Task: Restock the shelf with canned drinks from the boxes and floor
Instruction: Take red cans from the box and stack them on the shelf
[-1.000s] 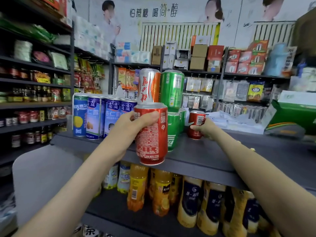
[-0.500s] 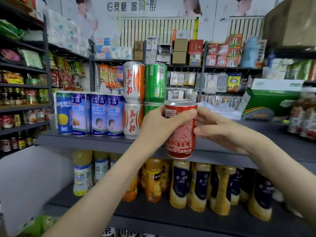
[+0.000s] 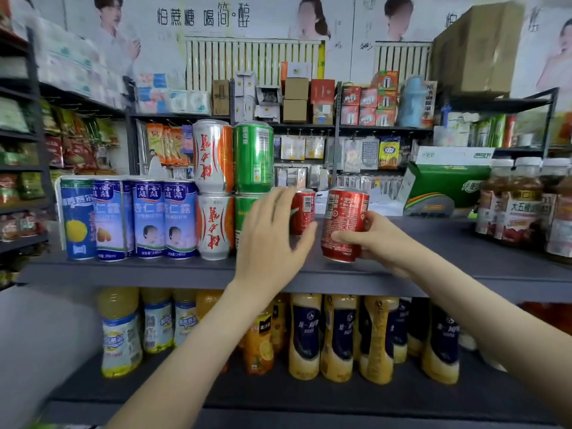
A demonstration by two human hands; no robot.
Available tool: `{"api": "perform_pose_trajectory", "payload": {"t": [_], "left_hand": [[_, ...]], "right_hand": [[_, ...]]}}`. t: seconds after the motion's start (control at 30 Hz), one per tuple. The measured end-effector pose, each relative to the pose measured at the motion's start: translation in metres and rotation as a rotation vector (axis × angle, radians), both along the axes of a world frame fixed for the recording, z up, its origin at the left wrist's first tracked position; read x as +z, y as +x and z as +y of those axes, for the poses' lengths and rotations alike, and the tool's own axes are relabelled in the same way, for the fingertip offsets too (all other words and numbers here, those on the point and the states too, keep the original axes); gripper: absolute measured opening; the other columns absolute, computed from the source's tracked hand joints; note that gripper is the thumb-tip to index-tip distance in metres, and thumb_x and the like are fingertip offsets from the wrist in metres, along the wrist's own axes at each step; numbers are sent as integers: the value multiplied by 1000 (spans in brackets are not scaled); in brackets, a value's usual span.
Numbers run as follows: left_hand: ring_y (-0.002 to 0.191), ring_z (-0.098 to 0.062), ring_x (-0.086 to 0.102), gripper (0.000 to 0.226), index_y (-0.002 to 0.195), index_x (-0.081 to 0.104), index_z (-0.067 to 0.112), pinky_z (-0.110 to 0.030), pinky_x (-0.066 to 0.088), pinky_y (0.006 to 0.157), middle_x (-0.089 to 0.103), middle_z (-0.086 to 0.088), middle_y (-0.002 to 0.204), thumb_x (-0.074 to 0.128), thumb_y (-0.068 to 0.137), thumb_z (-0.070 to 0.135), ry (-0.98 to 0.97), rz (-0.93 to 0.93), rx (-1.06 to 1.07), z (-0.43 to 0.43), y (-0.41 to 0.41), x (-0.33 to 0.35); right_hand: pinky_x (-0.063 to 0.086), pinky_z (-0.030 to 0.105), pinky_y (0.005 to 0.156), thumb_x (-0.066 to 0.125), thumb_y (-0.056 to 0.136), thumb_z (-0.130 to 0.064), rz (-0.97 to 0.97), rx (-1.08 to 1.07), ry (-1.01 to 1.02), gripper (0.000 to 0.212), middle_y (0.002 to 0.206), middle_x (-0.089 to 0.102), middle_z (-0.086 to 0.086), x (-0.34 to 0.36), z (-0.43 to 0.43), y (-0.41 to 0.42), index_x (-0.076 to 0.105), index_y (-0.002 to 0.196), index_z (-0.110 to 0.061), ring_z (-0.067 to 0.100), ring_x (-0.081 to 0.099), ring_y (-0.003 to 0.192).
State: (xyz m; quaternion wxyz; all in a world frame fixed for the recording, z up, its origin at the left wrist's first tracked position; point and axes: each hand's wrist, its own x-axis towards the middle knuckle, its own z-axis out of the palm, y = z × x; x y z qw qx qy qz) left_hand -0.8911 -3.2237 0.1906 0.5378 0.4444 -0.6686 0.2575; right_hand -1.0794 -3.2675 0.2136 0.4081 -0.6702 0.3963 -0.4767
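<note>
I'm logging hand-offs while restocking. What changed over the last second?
The red can passed from the left hand to the right hand, which now grips it at the shelf. The right hand let go of the rear red can; the left hand is open. The stacked cans and blue cans stayed put.

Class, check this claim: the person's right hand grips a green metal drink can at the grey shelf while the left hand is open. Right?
No. The head view shows the right hand gripping a red metal drink can, not green, at the grey shelf; the left hand is open.
</note>
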Motion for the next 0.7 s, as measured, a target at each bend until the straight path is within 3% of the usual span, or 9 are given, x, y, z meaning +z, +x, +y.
{"api": "perform_pose_trajectory", "payload": {"t": [0.1, 0.17, 0.27, 0.4, 0.6, 0.7], "left_hand": [[136, -28, 27, 61, 142, 38, 14, -37, 18, 112, 34, -15, 148, 53, 87, 34, -113, -94, 137, -16, 30, -6], [140, -30, 19, 71, 147, 31, 17, -40, 14, 114, 24, -16, 153, 62, 84, 28, -93, -154, 192, -25, 46, -8], [144, -31, 7, 82, 150, 22, 21, -40, 2, 115, 13, -16, 157, 67, 82, 29, -44, -226, 257, -34, 60, -7], [145, -30, -1, 82, 152, 13, 25, -46, 2, 115, 5, -14, 158, 59, 84, 35, -5, -285, 295, -45, 68, -7], [145, -31, 1, 76, 152, 12, 25, -48, 4, 115, 4, -15, 158, 44, 85, 43, -11, -350, 318, -56, 78, -10], [146, -31, 2, 75, 152, 13, 24, -48, 2, 115, 5, -14, 159, 41, 86, 45, -18, -379, 307, -58, 83, -11]], "right_hand": [[48, 46, 96, 80, 70, -8, 35, -46, 33, 56, 110, 66, 5, -1, -22, 7, 49, 117, -15, 22, 64, 102], [47, 46, 97, 81, 68, -7, 55, -47, 30, 66, 114, 65, 7, -3, -35, 14, 45, 124, -12, 23, 63, 104], [45, 41, 99, 77, 73, -1, 104, 15, 56, 62, 119, 62, 9, -1, -53, 26, 43, 123, -14, 23, 60, 108], [43, 40, 100, 79, 72, -9, 187, -13, 71, 67, 124, 60, 10, 1, -78, 42, 45, 130, -9, 25, 58, 112], [44, 35, 94, 71, 81, -4, 230, -108, 74, 50, 122, 61, 11, -2, -111, 61, 50, 126, -5, 25, 58, 109], [42, 39, 102, 70, 82, -3, 254, -149, 68, 48, 122, 61, 10, -4, -123, 68, 50, 126, -5, 26, 57, 112]]}}
